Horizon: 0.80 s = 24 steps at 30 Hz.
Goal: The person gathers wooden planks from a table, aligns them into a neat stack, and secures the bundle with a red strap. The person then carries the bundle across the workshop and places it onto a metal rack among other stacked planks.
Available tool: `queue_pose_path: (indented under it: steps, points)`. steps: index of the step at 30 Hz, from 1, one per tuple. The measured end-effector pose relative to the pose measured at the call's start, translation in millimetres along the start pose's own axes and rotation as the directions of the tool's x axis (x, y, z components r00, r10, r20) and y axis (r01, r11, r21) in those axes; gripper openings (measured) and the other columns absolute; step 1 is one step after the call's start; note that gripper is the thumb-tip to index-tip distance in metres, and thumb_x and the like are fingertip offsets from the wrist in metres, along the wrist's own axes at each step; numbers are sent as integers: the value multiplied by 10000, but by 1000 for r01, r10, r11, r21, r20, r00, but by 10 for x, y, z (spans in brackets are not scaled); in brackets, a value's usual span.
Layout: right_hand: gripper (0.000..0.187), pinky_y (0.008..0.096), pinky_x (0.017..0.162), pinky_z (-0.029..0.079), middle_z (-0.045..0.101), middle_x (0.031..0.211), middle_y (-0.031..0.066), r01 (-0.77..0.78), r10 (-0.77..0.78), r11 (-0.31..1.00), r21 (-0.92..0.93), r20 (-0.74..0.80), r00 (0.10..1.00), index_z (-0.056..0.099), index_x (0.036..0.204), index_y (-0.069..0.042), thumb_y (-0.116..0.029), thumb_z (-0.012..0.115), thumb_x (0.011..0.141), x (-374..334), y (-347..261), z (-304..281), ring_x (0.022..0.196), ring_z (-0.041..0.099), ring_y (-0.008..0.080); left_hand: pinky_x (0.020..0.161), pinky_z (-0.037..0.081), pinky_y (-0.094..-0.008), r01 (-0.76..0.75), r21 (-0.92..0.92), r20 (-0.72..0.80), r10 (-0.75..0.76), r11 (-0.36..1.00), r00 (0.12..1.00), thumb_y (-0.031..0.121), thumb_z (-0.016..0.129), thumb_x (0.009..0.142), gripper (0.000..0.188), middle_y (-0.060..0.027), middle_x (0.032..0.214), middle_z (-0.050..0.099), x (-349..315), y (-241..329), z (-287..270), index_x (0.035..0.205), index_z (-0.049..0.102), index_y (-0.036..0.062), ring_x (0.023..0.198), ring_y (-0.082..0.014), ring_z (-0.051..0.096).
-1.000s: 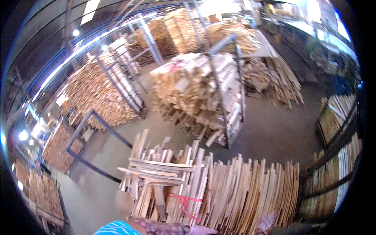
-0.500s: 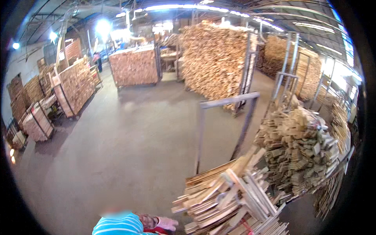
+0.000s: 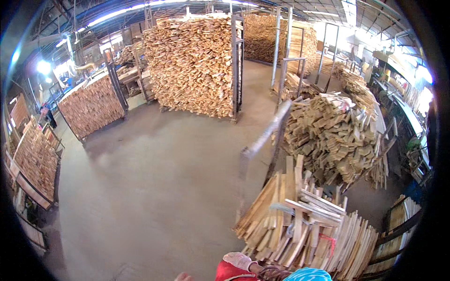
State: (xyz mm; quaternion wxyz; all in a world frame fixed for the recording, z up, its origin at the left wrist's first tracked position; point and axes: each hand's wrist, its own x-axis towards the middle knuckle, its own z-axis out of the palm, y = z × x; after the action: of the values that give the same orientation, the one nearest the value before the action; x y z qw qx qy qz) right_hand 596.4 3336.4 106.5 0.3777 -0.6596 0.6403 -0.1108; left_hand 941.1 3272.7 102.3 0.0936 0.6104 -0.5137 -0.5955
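Note:
My right hand is at the lower edge in a pale and red work glove, beside the near bundle of wooden slats. Behind it are a dark patterned forearm cover and a blue striped sleeve. Its fingers do not show clearly, and no held thing can be made out. Only a small pinkish part of my left hand rises over the lower edge, left of the right glove. Most of it is cut off. The slats lie loosely piled, with a red strip among them.
A metal frame stands behind the slats. Beyond it rises a large heap of wood pieces. Tall wood stacks and a lower one edge the concrete floor. A person stands far left.
The view has swung right, so the stacks now sit farther left. Earlier a blue striped sleeve and gloved hand were left of the slats; now a gloved right hand is close to them.

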Motion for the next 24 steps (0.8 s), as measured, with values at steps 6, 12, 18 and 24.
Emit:
queue_pose_path:
  steps: [6,12,18,24]
  points:
    - [451,411,1001,414,629,1199,151,300,-300,954,20,91,950,610,1181,-42,-389,409,976,1313,105,-5,1154,558,316,1021,414,-328,-678,365,608,389,637,693,229,602,903,472,-163,1295,563,863,1501,53,1293,520,-25,1189,-305,522]
    - [566,421,1020,394,596,1248,170,7,11,963,269,-65,998,596,1217,-49,-511,410,947,2685,-256,-1298,1185,530,347,921,474,-315,-317,-175,187,348,932,919,201,556,929,355,-112,1177,598,1630,2289,-673,1235,565,22,1069,-243,573]
    - [528,423,918,451,642,1134,159,-10,65,893,451,-106,992,629,1134,-37,-496,460,934,4204,-928,-2421,1011,606,337,772,490,-334,38,46,25,-39,998,999,210,560,916,253,-73,1011,587,2560,1777,-1970,1122,573,64,931,-217,572]
    - [331,427,897,466,651,1102,170,47,-24,852,522,-51,998,647,1090,-48,-278,458,945,5617,-909,-2423,1025,602,351,671,476,-337,210,-49,-55,-213,976,976,194,553,902,181,-68,890,569,3552,1842,-3040,1019,561,57,809,-217,565]
